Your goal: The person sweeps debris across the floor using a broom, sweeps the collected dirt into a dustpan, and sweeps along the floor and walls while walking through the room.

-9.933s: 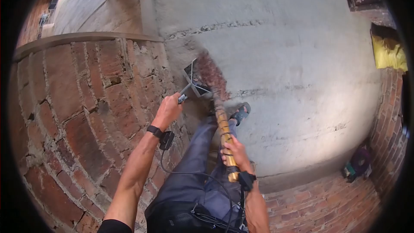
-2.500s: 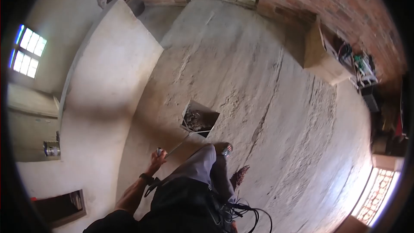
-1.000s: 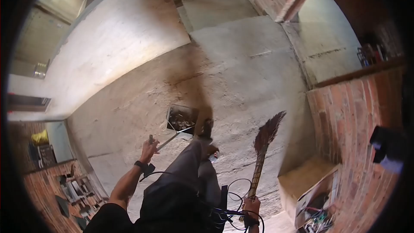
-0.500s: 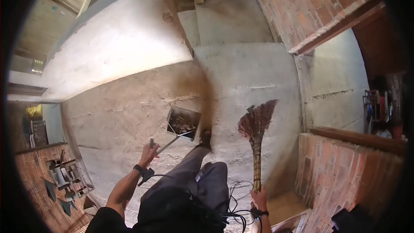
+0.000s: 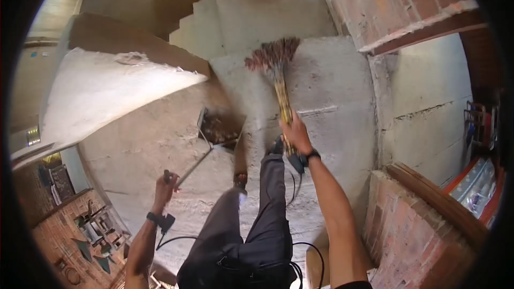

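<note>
A dustpan (image 5: pixel 220 127) with a long thin metal handle rests on or just above the concrete floor, dark debris in its pan. My left hand (image 5: pixel 165 188) is closed round the top end of that handle. Stretched out ahead on the right, my right hand (image 5: pixel 296 135) grips the yellow, bound handle of a short broom (image 5: pixel 280 83). The broom's reddish-brown bristles fan out on the floor, farther forward than the dustpan. Both wrists carry dark straps.
Brick walls (image 5: pixel 396 0) stand at the front right and lower right, with a wooden beam (image 5: pixel 433 203) on the lower one. A pale low wall (image 5: pixel 112 88) is at the left. Tools (image 5: pixel 96 230) hang at the lower left. Cables hang by my legs.
My right hand has swung the broom forward and left, from beside my right leg to the floor ahead. My left hand and the dustpan have shifted slightly left in view. My legs have stepped.
</note>
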Available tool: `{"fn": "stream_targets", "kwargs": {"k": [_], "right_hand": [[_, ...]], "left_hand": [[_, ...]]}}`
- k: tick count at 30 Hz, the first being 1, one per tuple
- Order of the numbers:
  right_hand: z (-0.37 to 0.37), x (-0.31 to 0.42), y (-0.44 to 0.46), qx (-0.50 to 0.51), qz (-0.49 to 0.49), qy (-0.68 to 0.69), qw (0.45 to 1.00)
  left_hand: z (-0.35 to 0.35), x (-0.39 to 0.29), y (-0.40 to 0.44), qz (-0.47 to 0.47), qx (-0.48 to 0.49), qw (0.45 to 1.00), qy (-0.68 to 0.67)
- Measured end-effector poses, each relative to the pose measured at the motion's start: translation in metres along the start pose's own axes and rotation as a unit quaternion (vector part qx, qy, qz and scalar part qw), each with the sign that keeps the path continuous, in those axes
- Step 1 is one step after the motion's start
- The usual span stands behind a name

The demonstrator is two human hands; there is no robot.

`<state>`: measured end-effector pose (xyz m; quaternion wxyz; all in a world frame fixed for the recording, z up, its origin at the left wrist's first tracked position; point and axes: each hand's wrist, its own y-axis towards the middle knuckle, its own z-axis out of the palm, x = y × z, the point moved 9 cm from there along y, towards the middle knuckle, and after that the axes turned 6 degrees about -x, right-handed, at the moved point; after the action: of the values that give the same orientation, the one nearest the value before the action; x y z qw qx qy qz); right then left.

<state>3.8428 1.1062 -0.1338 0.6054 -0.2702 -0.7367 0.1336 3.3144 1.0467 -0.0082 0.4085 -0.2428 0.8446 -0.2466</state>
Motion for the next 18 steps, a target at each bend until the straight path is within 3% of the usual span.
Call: {"fn": "stream_targets", "kwargs": {"k": [3, 5, 7, 9, 10, 11, 12, 13, 18], "right_hand": [[-0.031, 0.002, 0.088, -0.02, -0.013, -0.032, 0.999], [-0.054, -0.03, 0.085, -0.028, 0.025, -0.063, 0.997], [-0.086, -0.075, 0.048, -0.072, 0.001, -0.166, 0.984], [-0.095, -0.146, -0.032, -0.042, 0.154, -0.128, 0.979], [-0.1, -0.162, -0.08, -0.053, 0.152, -0.153, 0.975], [-0.103, -0.164, -0.133, -0.041, 0.238, -0.147, 0.959], [-0.094, -0.204, -0.187, -0.067, 0.217, -0.194, 0.954], [-0.094, -0.197, -0.234, -0.069, 0.299, -0.155, 0.939], [-0.067, -0.227, -0.401, -0.103, 0.471, -0.033, 0.875]], "left_hand": [[0.034, -0.061, 0.035, -0.005, -0.01, 1.0, 0.01], [0.051, -0.09, 0.054, 0.012, -0.009, 1.0, 0.0], [0.065, -0.109, 0.078, 0.02, -0.003, 0.999, 0.026], [0.074, -0.128, 0.1, 0.014, -0.008, 0.999, 0.044], [0.081, -0.145, 0.105, 0.02, -0.006, 0.998, 0.058], [0.086, -0.154, 0.114, 0.023, -0.003, 0.998, 0.059], [0.09, -0.158, 0.123, 0.035, 0.008, 0.998, 0.054], [0.091, -0.16, 0.13, 0.046, 0.02, 0.997, 0.05], [0.113, -0.182, 0.16, 0.073, 0.046, 0.994, 0.073]]}}
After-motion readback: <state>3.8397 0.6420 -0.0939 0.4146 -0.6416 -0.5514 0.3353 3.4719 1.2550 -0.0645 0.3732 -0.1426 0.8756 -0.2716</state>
